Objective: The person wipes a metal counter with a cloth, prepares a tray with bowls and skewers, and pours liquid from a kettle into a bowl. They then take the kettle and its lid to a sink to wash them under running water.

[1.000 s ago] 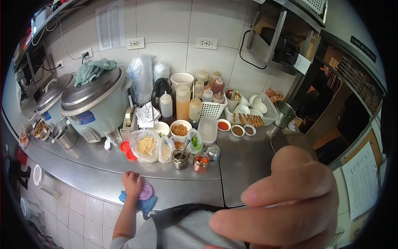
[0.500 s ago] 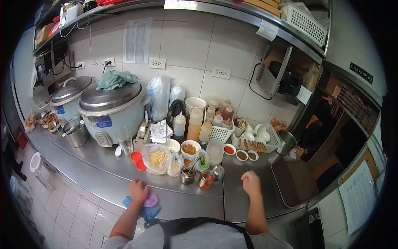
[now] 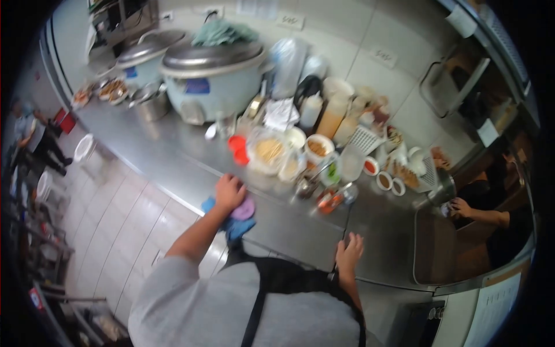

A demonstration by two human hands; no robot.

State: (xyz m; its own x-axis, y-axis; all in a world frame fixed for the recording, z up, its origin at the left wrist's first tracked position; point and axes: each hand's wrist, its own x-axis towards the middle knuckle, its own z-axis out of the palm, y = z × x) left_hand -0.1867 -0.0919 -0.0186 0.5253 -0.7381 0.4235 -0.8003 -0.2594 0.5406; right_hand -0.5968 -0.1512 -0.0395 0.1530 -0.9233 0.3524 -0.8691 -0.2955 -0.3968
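My left hand (image 3: 230,192) is low over the steel counter near its front edge, fingers slightly apart and nothing visible in them. Just beside its wrist lie a purple cloth (image 3: 244,209) and a blue cloth (image 3: 240,229). My right hand (image 3: 350,253) is at the counter's front edge with fingers spread and holds nothing I can see. Beyond my hands stand a bag of pale strips (image 3: 269,151), a jar with orange-red contents (image 3: 329,200), a dark jar with a spoon (image 3: 305,187) and a clear plastic container (image 3: 351,162).
A large rice cooker (image 3: 211,87) stands at the back left, with squeeze bottles (image 3: 334,115) farther right. Sauce bowls (image 3: 384,180) sit near a brown tray (image 3: 433,248). Another person's hand (image 3: 461,208) reaches through the opening at right. Another person (image 3: 37,136) stands far left.
The view has swung left and blurred, showing more floor and a person at left. My right hand has drawn back to the counter's edge, fingers opened. Another person's arm has appeared at right.
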